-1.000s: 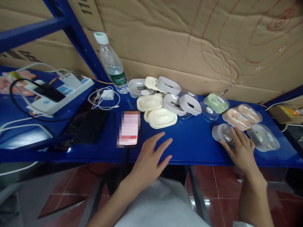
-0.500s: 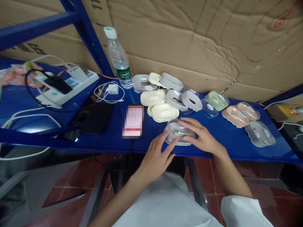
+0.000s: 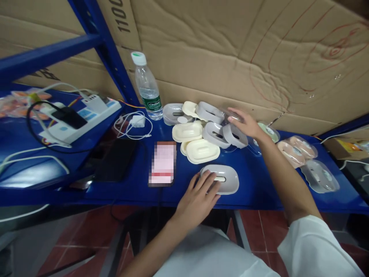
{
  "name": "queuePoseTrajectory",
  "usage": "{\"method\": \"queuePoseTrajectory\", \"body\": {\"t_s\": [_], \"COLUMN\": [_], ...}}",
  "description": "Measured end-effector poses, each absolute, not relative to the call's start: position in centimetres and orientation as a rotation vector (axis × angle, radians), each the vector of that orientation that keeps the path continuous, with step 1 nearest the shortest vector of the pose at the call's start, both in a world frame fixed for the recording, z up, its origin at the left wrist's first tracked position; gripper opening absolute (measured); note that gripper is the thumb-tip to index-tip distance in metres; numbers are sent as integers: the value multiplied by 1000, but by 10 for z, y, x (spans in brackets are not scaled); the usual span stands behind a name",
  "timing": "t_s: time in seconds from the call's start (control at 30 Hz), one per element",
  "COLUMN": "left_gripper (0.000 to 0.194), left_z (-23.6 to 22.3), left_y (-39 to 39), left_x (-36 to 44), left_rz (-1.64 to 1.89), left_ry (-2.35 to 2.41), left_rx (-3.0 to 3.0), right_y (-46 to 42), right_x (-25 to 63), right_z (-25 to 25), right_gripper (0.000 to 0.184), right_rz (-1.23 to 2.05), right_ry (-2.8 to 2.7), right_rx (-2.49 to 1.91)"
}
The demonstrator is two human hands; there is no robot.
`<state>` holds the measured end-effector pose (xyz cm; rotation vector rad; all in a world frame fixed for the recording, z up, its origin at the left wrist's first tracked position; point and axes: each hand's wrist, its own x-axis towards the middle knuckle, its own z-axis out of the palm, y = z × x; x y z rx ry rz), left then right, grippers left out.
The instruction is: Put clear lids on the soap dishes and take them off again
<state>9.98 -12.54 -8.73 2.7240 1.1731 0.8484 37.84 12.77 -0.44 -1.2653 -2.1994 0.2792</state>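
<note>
Grey oval case (image 3: 223, 179) lengthwise left-right, slot up.

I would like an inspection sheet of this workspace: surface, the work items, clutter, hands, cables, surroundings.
Surface: blue metal shelf, bare at the front edge.
Work items: grey case near the front edge; pile of cream and grey cases behind it; green, pink and clear cases at right.
Clutter: water bottle, phone, dark tablet.
Hands: left hand rests on the grey case; right hand reaches over the pile, fingers spread.
Cables: white charger cable coiled; power strip with black and white leads.
Surroundings: cardboard wall, blue frame post, red tiled floor.
</note>
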Motion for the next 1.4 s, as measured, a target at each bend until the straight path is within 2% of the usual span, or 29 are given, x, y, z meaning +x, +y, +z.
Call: {"method": "queuePoseTrajectory", "body": {"t_s": [0.17, 0.23, 0.33, 0.5, 0.63, 0.77, 0.97, 1.07, 1.3, 1.4], "left_gripper": [29, 28, 26, 28, 31, 29, 46, 52, 54, 52], "left_z": [-89, -88, -87, -83, -82, -85, -95, -98, -100, -99], "left_y": [-126, -126, -125, -124, -124, -128, -141, -146, -149, -144], "left_x": [99, 99, 99, 103, 104, 104, 107, 111, 112, 109], "left_rz": [889, 942, 1008, 924, 897, 926, 1364, 1475, 1196, 1198], "left_ry": [1170, 1189, 1236, 1236, 1207, 1219, 1380, 1403, 1399, 1393], "left_rx": [2691, 2638, 2553, 2586, 2604, 2586, 2432, 2485, 2727, 2722], "right_y": [102, 59, -24, -111, -117, -116, -117, -110, -98, -99], "right_x": [376, 371, 360, 345, 342, 340, 345, 351, 343, 339], "right_z": [3, 9, 5, -38, -62, -63, -50, -38, -33, -40], "right_gripper": [71, 61, 48, 56, 48, 45, 31, 23, 14, 13], "right_rz": [167, 75, 156, 206, 140, 105, 123, 155, 174, 232], "right_ry": [-2256, -2205, -2291, -2555, -2538, -2533, -2437, -2333, -2273, -2275], "right_rx": [-1311, -1291, -1093, -1037, -1048, -1009, -1034, -1031, -1128, -1162]}}
